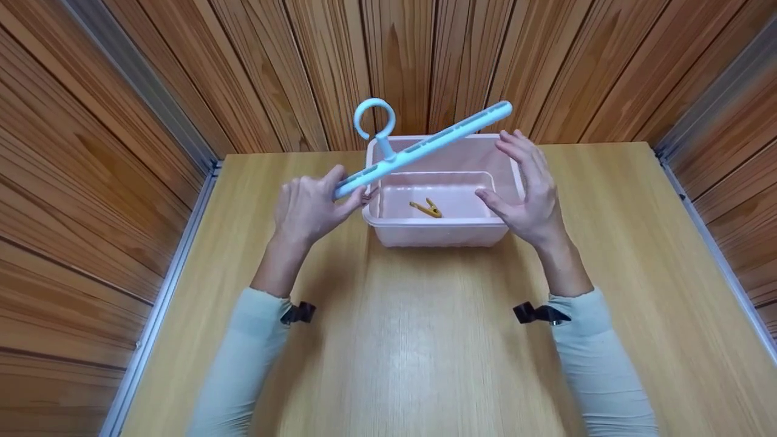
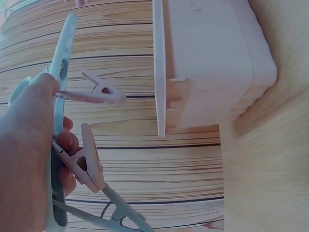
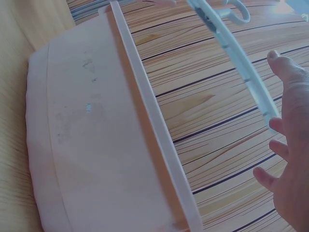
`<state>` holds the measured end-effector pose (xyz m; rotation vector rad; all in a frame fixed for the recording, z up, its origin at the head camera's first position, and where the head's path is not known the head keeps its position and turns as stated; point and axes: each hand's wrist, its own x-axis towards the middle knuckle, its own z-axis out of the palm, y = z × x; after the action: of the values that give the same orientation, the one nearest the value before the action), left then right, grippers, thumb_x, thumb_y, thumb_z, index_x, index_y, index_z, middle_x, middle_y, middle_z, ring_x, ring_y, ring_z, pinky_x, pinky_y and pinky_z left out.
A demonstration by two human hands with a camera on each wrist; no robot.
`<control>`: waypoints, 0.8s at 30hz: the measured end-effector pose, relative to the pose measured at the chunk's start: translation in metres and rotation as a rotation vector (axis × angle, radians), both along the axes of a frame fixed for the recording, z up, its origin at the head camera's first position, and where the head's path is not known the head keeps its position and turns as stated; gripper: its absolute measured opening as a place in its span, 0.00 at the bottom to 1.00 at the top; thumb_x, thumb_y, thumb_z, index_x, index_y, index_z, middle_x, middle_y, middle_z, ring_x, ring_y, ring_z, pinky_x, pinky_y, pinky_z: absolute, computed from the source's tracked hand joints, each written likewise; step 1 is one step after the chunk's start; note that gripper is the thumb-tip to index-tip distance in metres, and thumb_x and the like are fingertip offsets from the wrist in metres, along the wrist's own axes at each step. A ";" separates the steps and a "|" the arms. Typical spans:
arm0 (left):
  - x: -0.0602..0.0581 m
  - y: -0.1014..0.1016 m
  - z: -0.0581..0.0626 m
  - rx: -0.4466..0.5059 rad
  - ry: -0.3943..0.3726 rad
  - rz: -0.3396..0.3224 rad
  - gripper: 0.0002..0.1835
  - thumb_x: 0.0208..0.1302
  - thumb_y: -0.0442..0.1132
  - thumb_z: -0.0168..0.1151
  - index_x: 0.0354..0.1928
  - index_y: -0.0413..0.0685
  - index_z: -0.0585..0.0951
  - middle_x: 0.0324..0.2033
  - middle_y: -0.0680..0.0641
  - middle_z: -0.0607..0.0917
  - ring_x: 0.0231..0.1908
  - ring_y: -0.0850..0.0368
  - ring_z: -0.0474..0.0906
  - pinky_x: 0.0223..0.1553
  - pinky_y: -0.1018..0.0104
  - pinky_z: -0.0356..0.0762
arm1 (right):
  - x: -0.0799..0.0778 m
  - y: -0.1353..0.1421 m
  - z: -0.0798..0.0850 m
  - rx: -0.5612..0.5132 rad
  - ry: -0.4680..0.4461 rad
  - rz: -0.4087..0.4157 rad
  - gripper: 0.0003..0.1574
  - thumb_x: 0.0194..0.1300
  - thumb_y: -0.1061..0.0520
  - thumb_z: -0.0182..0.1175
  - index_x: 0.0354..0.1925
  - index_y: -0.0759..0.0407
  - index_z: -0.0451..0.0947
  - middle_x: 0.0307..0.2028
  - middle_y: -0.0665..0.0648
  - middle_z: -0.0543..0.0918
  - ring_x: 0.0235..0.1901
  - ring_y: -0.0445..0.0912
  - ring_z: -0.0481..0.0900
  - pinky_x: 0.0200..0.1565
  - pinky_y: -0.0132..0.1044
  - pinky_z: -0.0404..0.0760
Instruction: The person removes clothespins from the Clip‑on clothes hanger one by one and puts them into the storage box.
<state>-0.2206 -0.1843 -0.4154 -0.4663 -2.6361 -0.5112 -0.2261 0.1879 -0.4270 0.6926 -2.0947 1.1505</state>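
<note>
My left hand [image 1: 308,206] grips one end of a light blue clip hanger [image 1: 437,139] with a ring-shaped hook. The bar slants up to the right above a pale pink plastic bin [image 1: 437,222]. Beneath the bar, the left wrist view shows a pink clothespin [image 2: 99,95], a second pink clothespin [image 2: 89,162] near the fingertips and grey-blue clothespins [image 2: 118,215] lower down. My right hand [image 1: 531,194], fingers spread, is by the bin's right rim, close to the bar's raised end. Inside the bin lies a yellow clothespin [image 1: 427,209].
The bin stands near the back edge of a light wooden table [image 1: 400,340]. Wood-plank walls [image 1: 400,60] rise behind and at both sides, with metal rails [image 1: 170,285] along the side edges. A black wrist strap [image 1: 537,313] sits on each sleeve.
</note>
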 end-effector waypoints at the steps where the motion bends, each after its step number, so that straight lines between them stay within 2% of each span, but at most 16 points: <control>1: 0.000 0.000 0.000 -0.014 0.000 0.000 0.21 0.79 0.58 0.66 0.51 0.47 0.85 0.19 0.46 0.77 0.18 0.53 0.66 0.25 0.66 0.58 | 0.000 0.000 0.001 0.001 0.015 0.000 0.46 0.62 0.53 0.82 0.73 0.66 0.78 0.76 0.70 0.79 0.84 0.65 0.68 0.88 0.56 0.62; 6: -0.001 0.000 -0.001 -0.048 0.006 -0.018 0.20 0.79 0.58 0.67 0.48 0.47 0.85 0.18 0.48 0.73 0.18 0.54 0.64 0.24 0.65 0.56 | 0.000 -0.001 0.005 0.010 0.101 -0.037 0.53 0.64 0.31 0.80 0.72 0.64 0.79 0.75 0.71 0.79 0.84 0.69 0.66 0.87 0.65 0.61; 9: -0.001 0.000 -0.001 -0.084 0.041 -0.037 0.21 0.78 0.59 0.68 0.45 0.46 0.84 0.18 0.51 0.68 0.19 0.55 0.61 0.23 0.65 0.54 | 0.000 -0.001 0.008 0.036 0.128 -0.060 0.56 0.64 0.23 0.77 0.71 0.62 0.80 0.75 0.71 0.79 0.84 0.70 0.66 0.86 0.68 0.60; 13: 0.001 0.001 -0.001 -0.158 0.086 -0.058 0.23 0.77 0.61 0.68 0.41 0.47 0.81 0.18 0.53 0.65 0.19 0.56 0.58 0.23 0.64 0.51 | 0.003 0.001 0.012 0.126 0.130 -0.074 0.57 0.64 0.20 0.73 0.73 0.58 0.79 0.76 0.70 0.78 0.84 0.72 0.65 0.84 0.74 0.59; 19: 0.005 0.007 0.002 -0.192 0.090 -0.090 0.23 0.76 0.62 0.69 0.42 0.48 0.82 0.17 0.53 0.66 0.18 0.56 0.57 0.23 0.64 0.51 | 0.005 0.004 0.018 0.273 0.098 -0.079 0.59 0.65 0.16 0.68 0.77 0.52 0.77 0.78 0.68 0.78 0.83 0.72 0.66 0.81 0.85 0.51; 24: 0.006 0.013 0.003 -0.217 0.111 -0.122 0.23 0.75 0.63 0.70 0.46 0.49 0.84 0.16 0.52 0.68 0.18 0.57 0.57 0.24 0.64 0.50 | 0.005 0.004 0.021 0.325 0.080 -0.065 0.59 0.65 0.15 0.68 0.78 0.49 0.77 0.78 0.66 0.79 0.82 0.71 0.68 0.81 0.86 0.48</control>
<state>-0.2141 -0.1716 -0.4126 -0.7049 -2.5779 -0.2285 -0.2214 0.1924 -0.4060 0.7975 -2.2404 0.7406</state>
